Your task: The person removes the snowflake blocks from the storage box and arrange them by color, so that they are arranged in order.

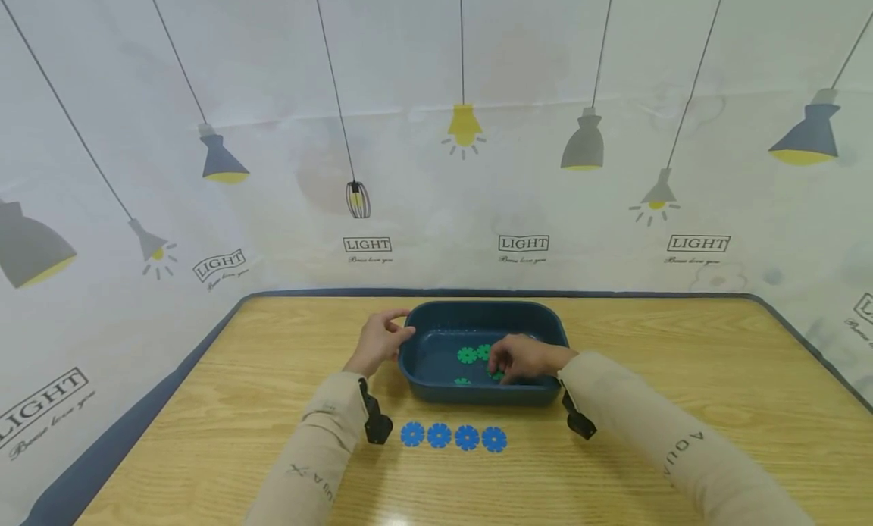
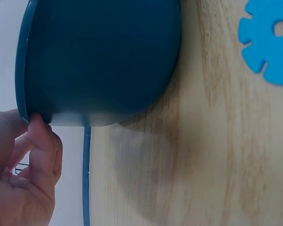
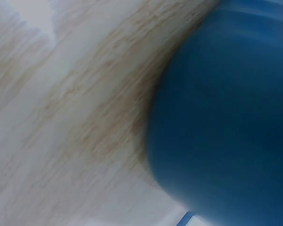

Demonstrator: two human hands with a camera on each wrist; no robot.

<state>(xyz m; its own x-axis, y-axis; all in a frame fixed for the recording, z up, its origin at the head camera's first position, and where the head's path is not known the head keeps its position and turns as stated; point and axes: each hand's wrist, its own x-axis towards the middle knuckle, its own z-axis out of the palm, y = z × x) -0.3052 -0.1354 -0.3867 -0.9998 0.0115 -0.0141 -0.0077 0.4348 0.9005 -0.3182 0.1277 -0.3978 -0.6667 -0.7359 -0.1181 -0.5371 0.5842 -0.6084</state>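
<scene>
A dark blue plastic basin (image 1: pixel 477 395) stands on the wooden table. My left hand (image 1: pixel 379 339) pinches its left rim between thumb and fingers; in the left wrist view the same grip shows on the basin wall (image 2: pixel 104 61). My right hand (image 1: pixel 521 358) reaches down inside, fingers bent, its fingertips right at a green notched disc (image 1: pixel 495 374). I cannot tell whether they hold it. Other green notched discs (image 1: pixel 467 355) lie on the basin floor. The right wrist view shows only the basin's outside (image 3: pixel 221 117) and the table, the hand being hidden.
Several blue notched discs (image 1: pixel 439 436) lie in a row on the table (image 1: pixel 273 435) in front of the basin. Behind the table hangs a pale cloth (image 1: pixel 423 170) printed with lamps. Each sleeve carries a black wrist mount (image 1: pixel 377 420).
</scene>
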